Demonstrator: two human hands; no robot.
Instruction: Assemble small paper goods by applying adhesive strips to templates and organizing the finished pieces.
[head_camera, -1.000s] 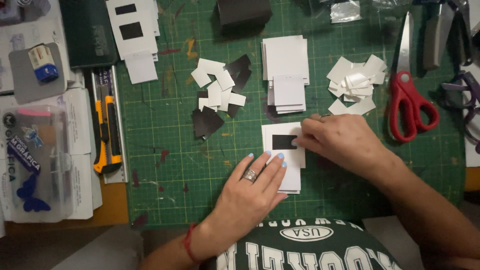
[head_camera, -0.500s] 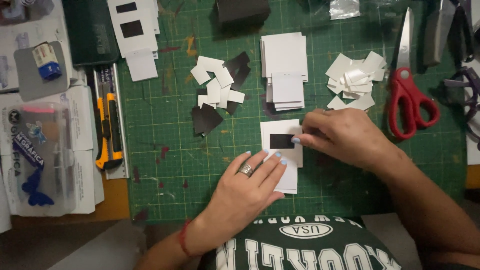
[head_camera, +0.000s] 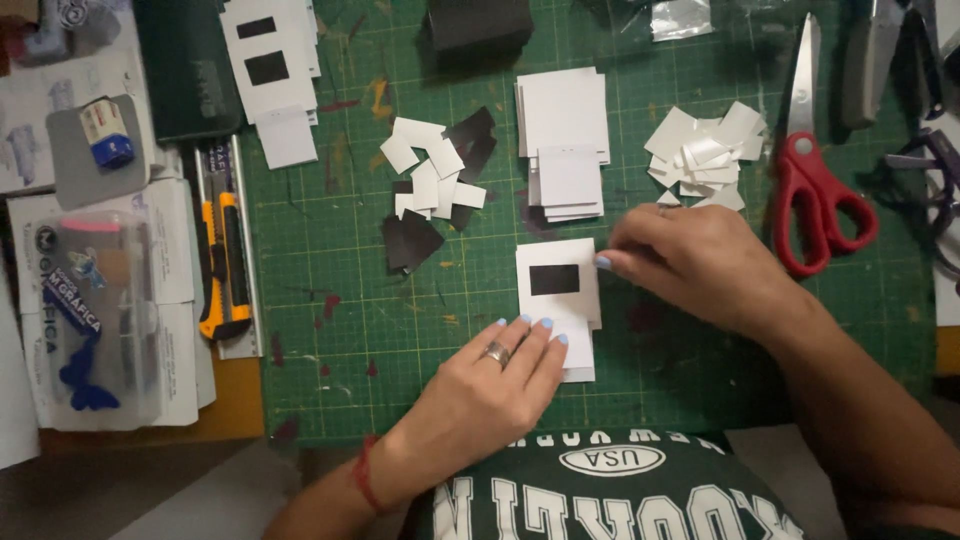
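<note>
A white card frame with a black rectangular window (head_camera: 556, 282) lies on the green cutting mat (head_camera: 330, 330), on top of more white card that sticks out below it. My left hand (head_camera: 480, 400), a ring on one finger, rests flat with its fingertips on the card's lower edge. My right hand (head_camera: 695, 262) touches the card's right edge with pinched fingertips. A stack of white cards (head_camera: 563, 135) lies just above. White and black offcuts (head_camera: 432, 180) are scattered to the upper left.
Red-handled scissors (head_camera: 815, 180) lie right of a pile of white scraps (head_camera: 705, 150). A yellow utility knife (head_camera: 222, 265) and a metal ruler sit at the mat's left edge. Finished frames (head_camera: 268, 70) lie top left, beside a clear plastic box (head_camera: 95, 320).
The camera view has shifted slightly. My right hand slid a little right to the card's edge; my left hand's fingers stay on the card's lower edge.
</note>
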